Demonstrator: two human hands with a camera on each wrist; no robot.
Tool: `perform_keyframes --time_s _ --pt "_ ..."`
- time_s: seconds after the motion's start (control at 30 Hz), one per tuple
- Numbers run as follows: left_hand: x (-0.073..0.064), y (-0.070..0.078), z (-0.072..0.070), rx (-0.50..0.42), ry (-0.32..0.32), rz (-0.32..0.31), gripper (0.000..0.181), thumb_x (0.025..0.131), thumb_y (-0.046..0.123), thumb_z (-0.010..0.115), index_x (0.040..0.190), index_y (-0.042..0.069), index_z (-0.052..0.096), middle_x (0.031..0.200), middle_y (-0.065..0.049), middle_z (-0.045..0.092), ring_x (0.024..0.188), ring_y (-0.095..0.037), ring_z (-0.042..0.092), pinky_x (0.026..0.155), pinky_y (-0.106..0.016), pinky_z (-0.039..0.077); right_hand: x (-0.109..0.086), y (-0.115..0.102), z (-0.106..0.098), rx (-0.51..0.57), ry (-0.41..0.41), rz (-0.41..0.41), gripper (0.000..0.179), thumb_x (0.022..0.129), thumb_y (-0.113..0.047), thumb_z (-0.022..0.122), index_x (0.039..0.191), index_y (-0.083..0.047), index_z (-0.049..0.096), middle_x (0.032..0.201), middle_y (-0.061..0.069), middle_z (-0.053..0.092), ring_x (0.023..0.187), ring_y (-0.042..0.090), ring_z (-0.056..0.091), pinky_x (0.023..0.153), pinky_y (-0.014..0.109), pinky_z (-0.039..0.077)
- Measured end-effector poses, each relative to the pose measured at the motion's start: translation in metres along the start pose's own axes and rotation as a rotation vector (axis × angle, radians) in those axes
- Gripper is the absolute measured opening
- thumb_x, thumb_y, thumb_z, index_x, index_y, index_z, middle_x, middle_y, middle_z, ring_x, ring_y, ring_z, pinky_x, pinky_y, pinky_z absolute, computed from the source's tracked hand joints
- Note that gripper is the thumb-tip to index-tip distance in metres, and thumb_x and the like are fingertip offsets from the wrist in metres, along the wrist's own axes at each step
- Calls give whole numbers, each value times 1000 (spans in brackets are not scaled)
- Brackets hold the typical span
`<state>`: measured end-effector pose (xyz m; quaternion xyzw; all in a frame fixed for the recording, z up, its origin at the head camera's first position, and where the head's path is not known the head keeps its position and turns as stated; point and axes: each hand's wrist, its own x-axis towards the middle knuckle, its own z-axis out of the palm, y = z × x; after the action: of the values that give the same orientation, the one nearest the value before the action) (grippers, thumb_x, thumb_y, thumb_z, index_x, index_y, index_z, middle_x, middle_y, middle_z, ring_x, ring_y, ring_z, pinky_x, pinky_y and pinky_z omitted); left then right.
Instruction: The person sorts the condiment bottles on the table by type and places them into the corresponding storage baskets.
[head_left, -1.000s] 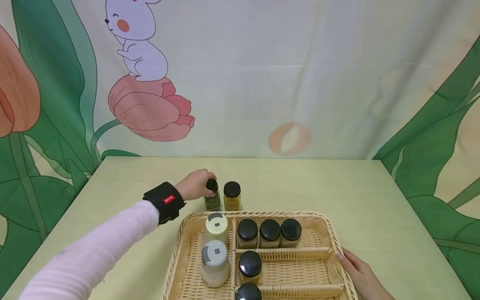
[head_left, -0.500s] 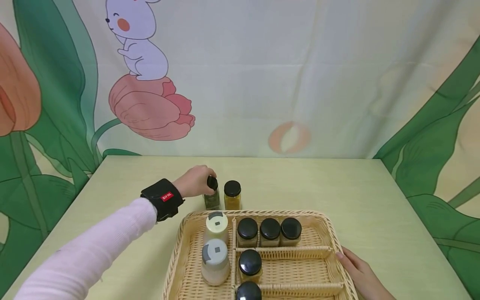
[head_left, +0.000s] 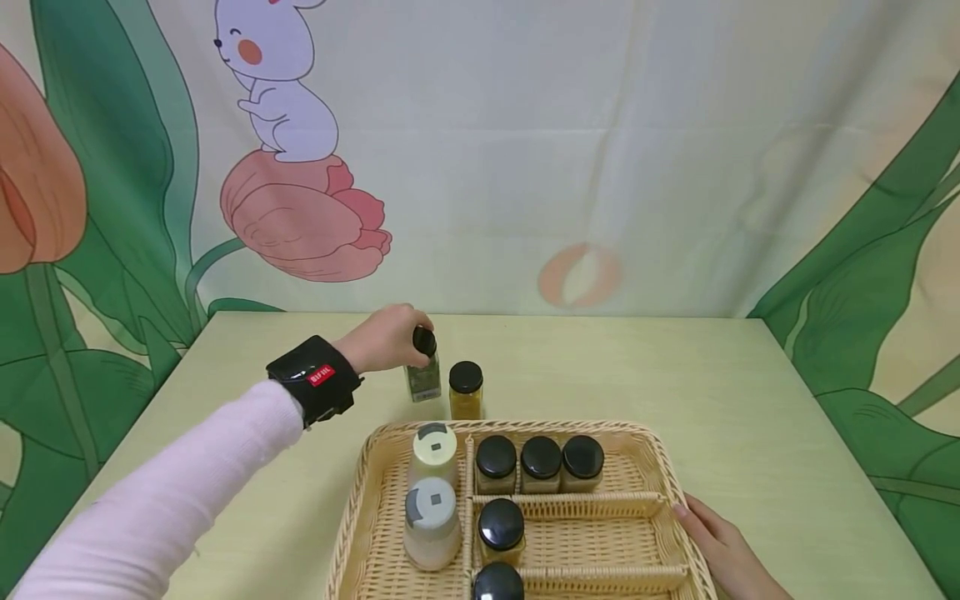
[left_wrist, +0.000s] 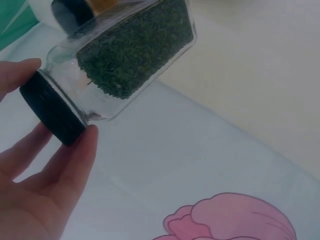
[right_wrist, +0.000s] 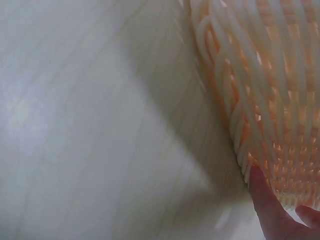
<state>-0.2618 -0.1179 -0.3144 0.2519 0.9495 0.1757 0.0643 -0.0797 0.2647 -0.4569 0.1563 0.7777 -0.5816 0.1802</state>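
Note:
Up behind the basket in the head view, my left hand pinches a glass spice jar by its black lid. Dried green herbs fill much of this jar in the left wrist view, where thumb and fingertips sit around the lid. Just right of it stands a second jar with yellow contents and a black lid. My right hand grips the right side of the wicker basket, thumb at the rim. In the right wrist view, a finger lies against the woven outer wall.
Inside the divided basket, two pale-capped shakers occupy the left compartment. Several black-lidded jars stand in the right compartments, between wicker dividers. A pale table lies beneath, with a printed curtain behind it.
My left hand has lifted the herb jar upward, away from the basket's back rim and above the yellow jar's level. The right hand stays at the basket's side.

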Motion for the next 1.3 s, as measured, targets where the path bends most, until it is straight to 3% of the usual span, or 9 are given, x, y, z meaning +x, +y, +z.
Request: perform_keyframes --time_s 0.37,0.9,1.07,1.3 --pt "-5 17 -26 22 18 38 41 74 7 69 111 -8 60 101 -21 60 80 -25 55 70 -32 51 4 0 -2 -101 38 23 98 80 -70 40 142 3 22 132 33 40 96 36 62 69 39 55" --pt "-19 57 -49 9 26 135 36 74 9 69 107 -3 63 96 -15 62 79 -22 54 69 -29 49 6 3 -5 -20 -5 63 97 80 -68 45 144 0 19 137 32 34 100 36 60 73 41 54" --pt "-25 73 -53 -5 14 180 36 75 11 68 108 -2 62 97 -14 61 80 -22 54 71 -29 48 8 1 -6 -33 -8 72 105 75 -73 45 144 1 18 137 32 32 101 36 60 72 40 54" --pt "-36 95 -50 -29 -21 249 35 76 12 68 108 -1 62 96 -12 59 79 -20 52 70 -25 47 7 3 -6 7 -33 77 102 77 -70 46 144 1 18 138 31 33 102 35 59 75 42 53"
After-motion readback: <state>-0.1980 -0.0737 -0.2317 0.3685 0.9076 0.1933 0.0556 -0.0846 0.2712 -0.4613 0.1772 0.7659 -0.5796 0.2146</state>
